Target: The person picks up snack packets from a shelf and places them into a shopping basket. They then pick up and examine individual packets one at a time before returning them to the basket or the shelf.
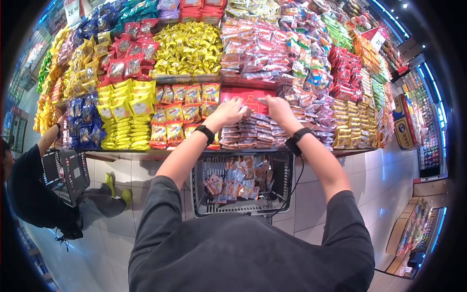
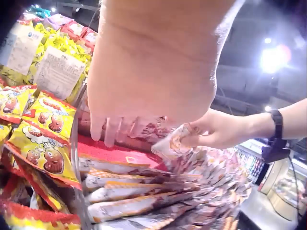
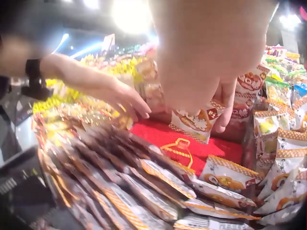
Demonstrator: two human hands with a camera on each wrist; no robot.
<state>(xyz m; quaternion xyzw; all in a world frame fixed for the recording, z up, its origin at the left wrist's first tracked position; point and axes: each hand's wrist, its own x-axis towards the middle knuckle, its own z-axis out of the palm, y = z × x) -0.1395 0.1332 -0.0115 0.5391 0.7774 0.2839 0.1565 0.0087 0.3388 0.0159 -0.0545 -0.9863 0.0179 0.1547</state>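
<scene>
A red-lined shelf bin (image 1: 243,95) holds stacked rows of brown and orange snack packets (image 1: 252,130). My right hand (image 1: 272,103) pinches one white and orange snack packet (image 3: 194,122) above the bin's bare red floor (image 3: 192,143). In the left wrist view the same packet (image 2: 169,144) sits in that hand's fingers (image 2: 211,136). My left hand (image 1: 238,110) hovers just left of it with its fingers (image 2: 120,132) hanging straight down over the red floor, holding nothing. Whether they touch the packets, I cannot tell.
A black wire basket (image 1: 197,194) with several snack packets stands on the tiled floor below the shelf. Red-and-yellow packets (image 2: 41,139) fill the bin to the left, pale ones (image 3: 283,158) to the right. Another person (image 1: 29,190) crouches at far left.
</scene>
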